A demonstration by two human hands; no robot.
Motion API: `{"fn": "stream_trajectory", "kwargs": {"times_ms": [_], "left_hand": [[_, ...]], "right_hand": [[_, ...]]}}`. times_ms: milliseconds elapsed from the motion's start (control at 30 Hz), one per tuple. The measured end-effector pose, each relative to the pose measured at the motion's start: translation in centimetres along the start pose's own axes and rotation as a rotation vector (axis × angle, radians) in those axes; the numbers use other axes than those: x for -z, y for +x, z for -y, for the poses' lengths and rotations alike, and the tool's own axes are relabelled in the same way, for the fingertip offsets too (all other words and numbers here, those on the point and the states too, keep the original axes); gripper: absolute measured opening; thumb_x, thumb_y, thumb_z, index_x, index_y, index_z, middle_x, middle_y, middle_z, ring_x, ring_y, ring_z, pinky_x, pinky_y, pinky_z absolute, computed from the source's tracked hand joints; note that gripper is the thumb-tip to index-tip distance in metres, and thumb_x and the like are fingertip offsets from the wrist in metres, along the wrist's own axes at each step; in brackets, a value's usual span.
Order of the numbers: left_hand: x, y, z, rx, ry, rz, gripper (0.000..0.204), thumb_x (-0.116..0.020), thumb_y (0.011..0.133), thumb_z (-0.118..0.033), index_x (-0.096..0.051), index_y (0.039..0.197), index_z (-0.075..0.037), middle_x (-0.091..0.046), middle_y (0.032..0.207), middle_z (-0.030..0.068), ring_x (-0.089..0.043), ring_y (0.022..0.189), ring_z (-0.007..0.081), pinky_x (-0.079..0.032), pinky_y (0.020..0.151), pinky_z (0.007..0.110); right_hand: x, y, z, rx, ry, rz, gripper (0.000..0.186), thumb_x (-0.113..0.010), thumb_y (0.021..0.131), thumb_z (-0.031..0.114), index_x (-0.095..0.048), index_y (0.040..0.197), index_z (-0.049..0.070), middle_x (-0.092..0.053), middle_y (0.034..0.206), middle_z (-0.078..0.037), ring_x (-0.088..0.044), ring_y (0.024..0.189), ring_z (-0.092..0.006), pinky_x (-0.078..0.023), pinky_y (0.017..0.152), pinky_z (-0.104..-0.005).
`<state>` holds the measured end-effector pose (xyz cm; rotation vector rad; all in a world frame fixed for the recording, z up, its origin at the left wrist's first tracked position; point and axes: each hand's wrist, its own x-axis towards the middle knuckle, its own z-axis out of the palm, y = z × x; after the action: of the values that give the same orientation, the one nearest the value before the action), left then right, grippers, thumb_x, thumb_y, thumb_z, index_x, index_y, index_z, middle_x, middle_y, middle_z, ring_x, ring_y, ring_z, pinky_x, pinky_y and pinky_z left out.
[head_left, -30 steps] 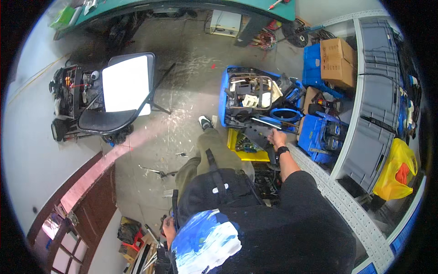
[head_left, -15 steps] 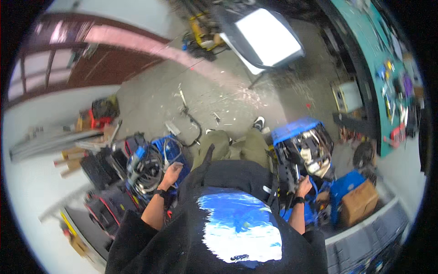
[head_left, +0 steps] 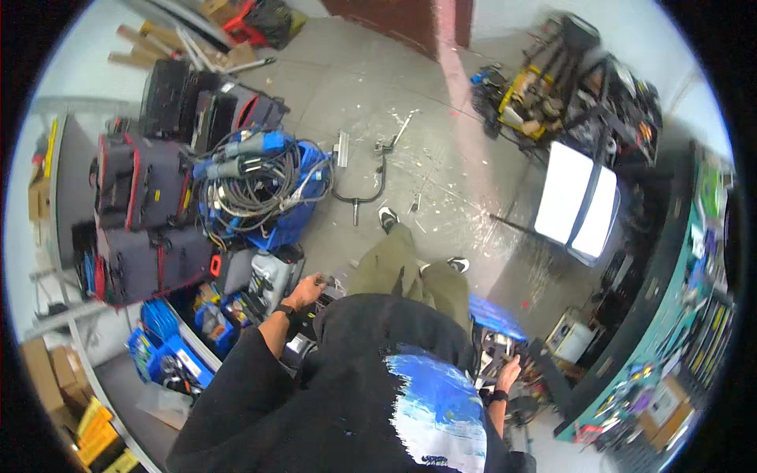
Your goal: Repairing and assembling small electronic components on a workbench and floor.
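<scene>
Looking half-closed, the left hand (head_left: 303, 293) and right hand (head_left: 509, 374) leave any hold unclear.

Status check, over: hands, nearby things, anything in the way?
Left hand near grey case, grip unclear. Right hand at blue bin, grip unclear. Bent dark bar loose on floor ahead of shoes.

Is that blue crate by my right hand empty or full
Not empty: the blue crate holds pale parts beside your right hand. Whether it's full I can't tell; your body hides some.
</scene>
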<state>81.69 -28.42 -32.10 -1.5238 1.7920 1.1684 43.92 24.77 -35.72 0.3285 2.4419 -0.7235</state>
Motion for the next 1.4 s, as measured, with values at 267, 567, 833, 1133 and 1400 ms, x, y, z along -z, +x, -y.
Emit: {"fn": "stream_trajectory", "kwargs": {"times_ms": [267, 567, 833, 1133, 1400], "left_hand": [[0.5, 5.4, 5.3, -0.065, -0.135, -0.005, 0.038, -0.060, 0.090, -0.029, -0.067, 0.117, -0.004, -0.069, 0.112, 0.0240, -0.065, 0.106, 0.0396, -0.049, 0.092, 0.045], [2.7, 9.7, 8.3, 0.026, -0.381, -0.141, 0.036, -0.059, 0.091, -0.027, -0.066, 0.116, -0.003, -0.069, 0.103, 0.0250, -0.066, 0.101, 0.0403, -0.051, 0.087, 0.044], [-3.2, 4.0, 8.4, 0.214, -0.718, -0.182, 0.029, -0.059, 0.095, -0.019, -0.064, 0.119, -0.003, -0.070, 0.105, 0.0217, -0.068, 0.102, 0.0345, -0.052, 0.087, 0.040], [-14.2, -2.4, 1.8, 0.388, -1.039, -0.356, 0.021, -0.056, 0.100, -0.017, -0.067, 0.109, -0.002, -0.071, 0.104, 0.0139, -0.068, 0.097, 0.0260, -0.053, 0.084, 0.035], [-20.3, -4.7, -9.2, 0.347, -1.043, -0.244, 0.018, -0.057, 0.099, -0.010, -0.066, 0.112, -0.002, -0.069, 0.110, 0.0114, -0.066, 0.102, 0.0219, -0.052, 0.086, 0.033]], "right_hand": [[-0.8, 0.2, 9.5, 0.312, -0.060, 0.080, 0.058, -0.040, 0.104, 0.020, -0.022, 0.155, -0.002, -0.035, 0.155, -0.025, -0.043, 0.138, -0.0354, -0.032, 0.114, -0.0399], [-5.3, 2.5, 24.0, 0.345, -0.179, 0.245, 0.069, -0.054, 0.094, 0.002, -0.028, 0.157, 0.013, -0.044, 0.150, -0.024, -0.048, 0.133, -0.0377, -0.037, 0.110, -0.0419], [-18.3, 9.3, 44.2, 0.630, -0.616, 0.533, 0.052, -0.068, 0.090, 0.017, -0.052, 0.136, -0.001, -0.060, 0.131, -0.023, -0.058, 0.121, -0.0325, -0.043, 0.104, -0.0392], [-41.8, 15.4, 58.2, 0.794, -0.794, 0.821, 0.043, -0.066, 0.090, 0.032, -0.064, 0.117, -0.002, -0.069, 0.111, -0.024, -0.067, 0.102, -0.0365, -0.051, 0.091, -0.0407], [-60.4, 18.7, 63.0, 0.938, -0.862, 0.933, 0.048, -0.061, 0.091, 0.040, -0.068, 0.110, -0.004, -0.070, 0.106, -0.025, -0.066, 0.104, -0.0379, -0.050, 0.091, -0.0412]]}}
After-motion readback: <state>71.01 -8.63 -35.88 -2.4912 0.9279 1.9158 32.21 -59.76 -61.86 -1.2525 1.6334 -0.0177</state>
